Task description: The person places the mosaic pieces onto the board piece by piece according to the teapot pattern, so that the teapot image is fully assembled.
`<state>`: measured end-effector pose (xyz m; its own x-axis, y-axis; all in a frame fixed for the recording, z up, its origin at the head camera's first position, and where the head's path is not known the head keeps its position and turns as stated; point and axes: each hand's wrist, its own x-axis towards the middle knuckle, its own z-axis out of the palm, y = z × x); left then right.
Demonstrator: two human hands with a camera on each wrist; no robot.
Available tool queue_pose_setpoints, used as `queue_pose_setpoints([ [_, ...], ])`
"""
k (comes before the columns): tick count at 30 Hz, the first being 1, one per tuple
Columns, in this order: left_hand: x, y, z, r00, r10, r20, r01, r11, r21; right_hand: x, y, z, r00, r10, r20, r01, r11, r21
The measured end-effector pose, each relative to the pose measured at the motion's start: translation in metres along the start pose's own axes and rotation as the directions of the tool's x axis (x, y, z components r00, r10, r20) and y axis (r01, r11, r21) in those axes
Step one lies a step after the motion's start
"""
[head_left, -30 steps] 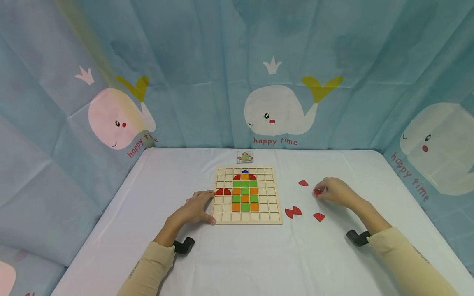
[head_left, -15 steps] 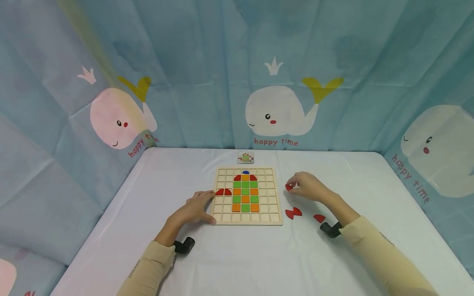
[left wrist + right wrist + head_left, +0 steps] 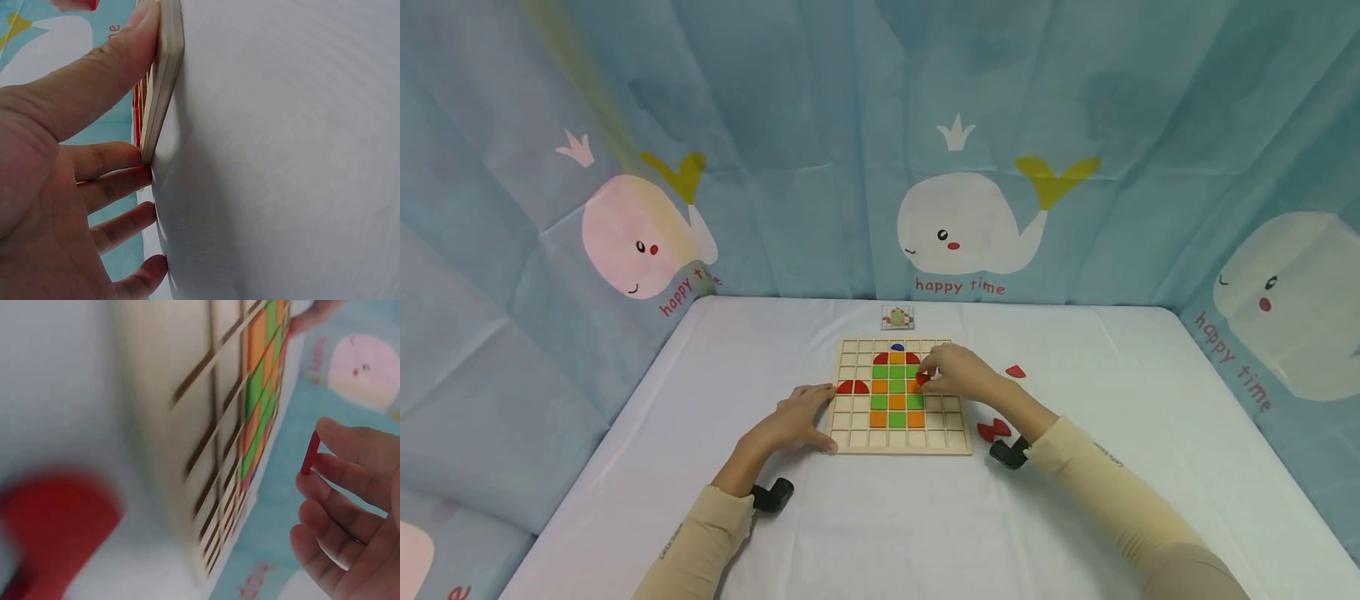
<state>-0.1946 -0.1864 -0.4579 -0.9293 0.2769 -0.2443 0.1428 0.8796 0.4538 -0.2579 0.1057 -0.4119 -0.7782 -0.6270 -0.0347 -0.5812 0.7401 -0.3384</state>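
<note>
My right hand pinches a red quarter-circle tile between thumb and fingertips, above the right half of the wooden grid board. In the right wrist view this tile stands edge-on, apart from the board. My left hand rests at the board's left side, the thumb touching the near corner and the fingers along the edge. Green and orange square tiles form a block on the grid, topped by a blue half-round tile. Two red tiles sit side by side at the grid's left.
A small pattern card lies behind the board. Right of the board are a single red tile and two touching red tiles, close to the right wrist's black camera. A whale-print curtain hangs behind the white table.
My right hand has carried the red tile leftward from the table's right side to over the board. The right forearm now covers the spot where another red tile lay. My left hand stays put.
</note>
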Motion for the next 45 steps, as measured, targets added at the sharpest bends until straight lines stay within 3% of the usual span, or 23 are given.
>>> queue_pose_setpoints([
  [9, 0.001, -0.002, -0.002, 1.0, 0.019, 0.001, -0.019, 1.0, 0.004, 0.026, -0.037, 0.019, 0.995, -0.101, 0.021, 0.101, 0.995, 0.008],
  [19, 0.0, 0.0, -0.002, 1.0, 0.019, 0.009, -0.019, 1.0, 0.005, 0.05, -0.06, 0.041, 0.992, -0.101, 0.08, 0.101, 0.995, -0.001],
  [26, 0.0, 0.0, -0.003, 1.0, 0.027, 0.013, -0.027, 1.0, 0.002, 0.059, -0.068, 0.046, 0.99, -0.077, 0.117, 0.083, 0.995, -0.047],
  [39, 0.0, 0.0, -0.003, 0.999, 0.036, 0.009, -0.036, 0.999, 0.009, 0.064, -0.069, 0.052, 0.992, -0.057, 0.113, 0.065, 0.995, -0.072],
  [45, -0.001, 0.0, -0.003, 0.999, 0.035, 0.01, -0.035, 0.999, 0.001, 0.062, -0.069, 0.047, 0.99, -0.074, 0.12, 0.08, 0.996, -0.044],
])
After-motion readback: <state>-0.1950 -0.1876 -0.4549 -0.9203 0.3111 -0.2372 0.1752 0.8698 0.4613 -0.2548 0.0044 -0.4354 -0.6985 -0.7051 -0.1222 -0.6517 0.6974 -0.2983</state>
